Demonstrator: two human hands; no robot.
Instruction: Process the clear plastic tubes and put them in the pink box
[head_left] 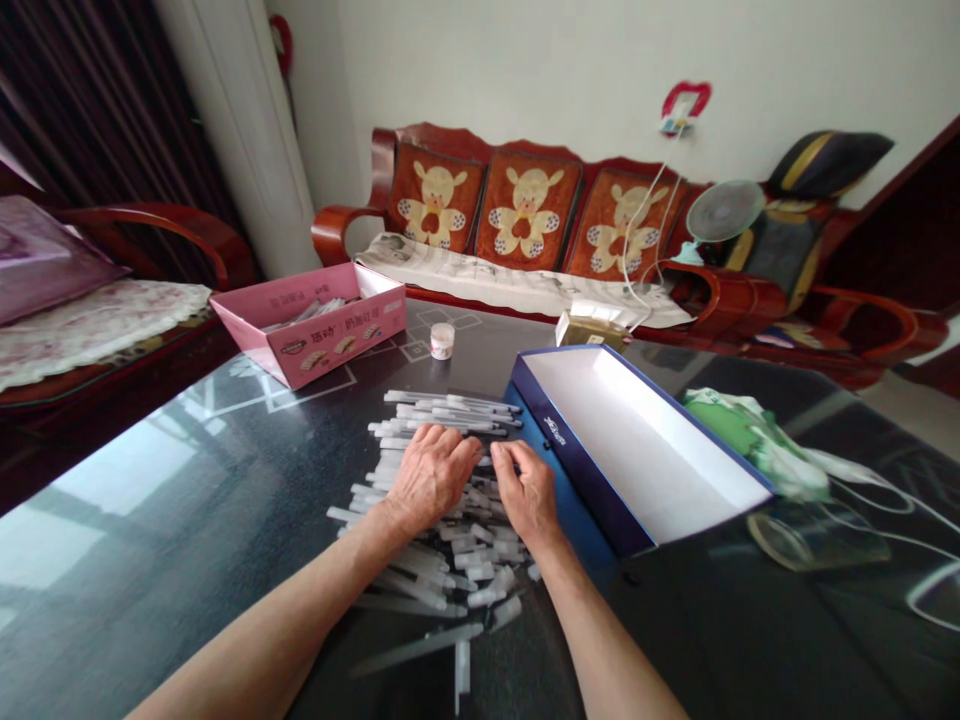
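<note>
Many white translucent pens [450, 413] lie in a heap on the dark table, most of them side by side. Short loose pen caps [491, 588] are scattered at the heap's near right. Over the middle of the heap, my left hand [439, 468] is closed with curled fingers on what looks like a pen, mostly hidden by the hand. Facing it, my right hand [529, 492] is closed in a pinch close to the left fingertips. A small pale end shows between the hands; what my right fingers hold is too small to make out.
A pink box [330, 340] holding pens stands at the back left. Near it is a small white tub [442, 341]. An open blue box [637, 440] with a white inside sits right of the heap. Farther right lie a green-and-white bag [739, 430], a glass jar and white cables.
</note>
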